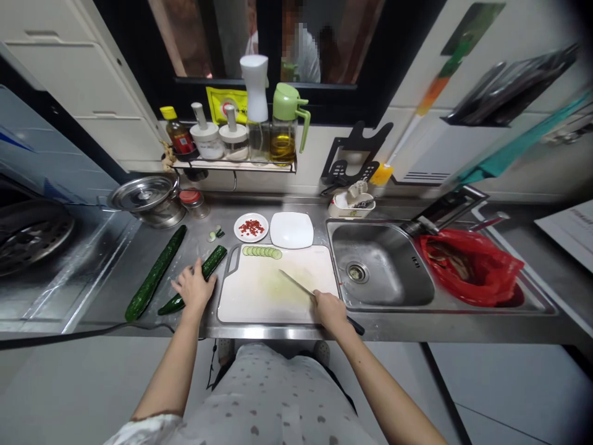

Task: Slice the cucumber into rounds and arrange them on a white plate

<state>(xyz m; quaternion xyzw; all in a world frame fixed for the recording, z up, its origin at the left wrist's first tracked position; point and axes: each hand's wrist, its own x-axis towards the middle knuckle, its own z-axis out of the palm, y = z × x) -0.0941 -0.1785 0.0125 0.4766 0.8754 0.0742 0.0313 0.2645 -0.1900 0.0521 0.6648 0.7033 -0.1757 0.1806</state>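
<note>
My left arm (169,377) reaches from the near left toward the far side, slanting a little rightward, its forearm bare. The left wrist (191,314) is nearly in line with it, and my left hand (195,288) is palm down, the fingers (198,268) spread apart and bent. How firmly they press, I can't tell.

My right arm (382,378) comes in from the near right and slants leftward, bare as well. Past the right wrist (343,331), my right hand (328,310) is closed in a grip, back of the hand up, fingers curled under. It sits slightly nearer to me than the left one, and the two are well apart.
</note>
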